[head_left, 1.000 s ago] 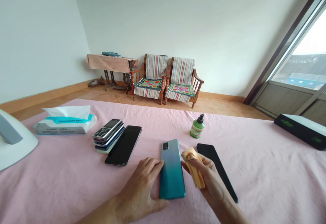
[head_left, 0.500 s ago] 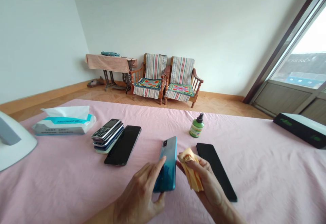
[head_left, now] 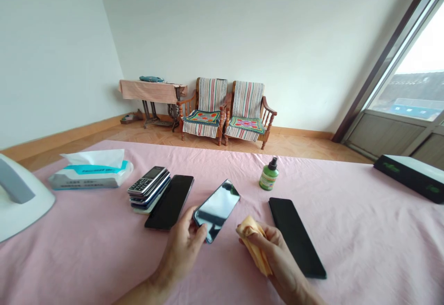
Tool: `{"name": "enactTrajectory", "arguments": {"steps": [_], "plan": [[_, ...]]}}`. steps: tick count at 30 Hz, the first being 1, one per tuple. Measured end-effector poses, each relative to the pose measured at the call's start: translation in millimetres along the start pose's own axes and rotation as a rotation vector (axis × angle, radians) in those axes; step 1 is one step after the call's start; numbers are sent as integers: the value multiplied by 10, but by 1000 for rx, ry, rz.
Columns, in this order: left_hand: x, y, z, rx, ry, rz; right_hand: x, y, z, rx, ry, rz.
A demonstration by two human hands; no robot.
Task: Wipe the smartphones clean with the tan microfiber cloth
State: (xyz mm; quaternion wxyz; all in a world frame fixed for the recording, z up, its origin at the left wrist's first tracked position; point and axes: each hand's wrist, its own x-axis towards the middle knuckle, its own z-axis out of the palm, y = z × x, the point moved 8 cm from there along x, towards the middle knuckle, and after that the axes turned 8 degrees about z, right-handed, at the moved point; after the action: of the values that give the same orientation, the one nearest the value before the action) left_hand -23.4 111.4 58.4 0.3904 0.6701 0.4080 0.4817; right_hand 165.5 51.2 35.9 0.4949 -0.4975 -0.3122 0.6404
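A little below the middle of the frame, my left fingers (head_left: 199, 237) are wrapped around the lower left end of a shiny phone (head_left: 218, 207), thumb over its screen, far corner pointing upper right; I cannot tell whether its lower edge touches the pink cloth (head_left: 364, 235). My right fingers (head_left: 260, 241) pinch a folded yellow rag (head_left: 255, 255), apart from the phone, with a narrow gap between. The right black phone (head_left: 297, 238) lies just beside them; the left black phone (head_left: 169, 203) crowds my left side. Above right stands a green bottle (head_left: 268, 178); wide room stretches toward the box (head_left: 398, 180) at frame right.
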Motion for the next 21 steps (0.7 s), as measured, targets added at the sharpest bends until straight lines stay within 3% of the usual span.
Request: {"name": "enactTrajectory", "arguments": {"steps": [2, 4, 11, 17, 21], "plan": [[20, -153, 24, -157, 8, -166, -14, -10, 42, -71, -16, -1], [28, -210, 42, -228, 10, -242, -29, -43, 96, -147, -42, -24], [16, -166, 123, -297, -113, -320, -13, -54, 163, -315, -67, -115], [1, -110, 221, -330, -280, -405, -86, -118, 138, -316, -40, -148], [-95, -54, 342, -402, -346, -443, -214, -347, -109, -264, 91, -197]]}}
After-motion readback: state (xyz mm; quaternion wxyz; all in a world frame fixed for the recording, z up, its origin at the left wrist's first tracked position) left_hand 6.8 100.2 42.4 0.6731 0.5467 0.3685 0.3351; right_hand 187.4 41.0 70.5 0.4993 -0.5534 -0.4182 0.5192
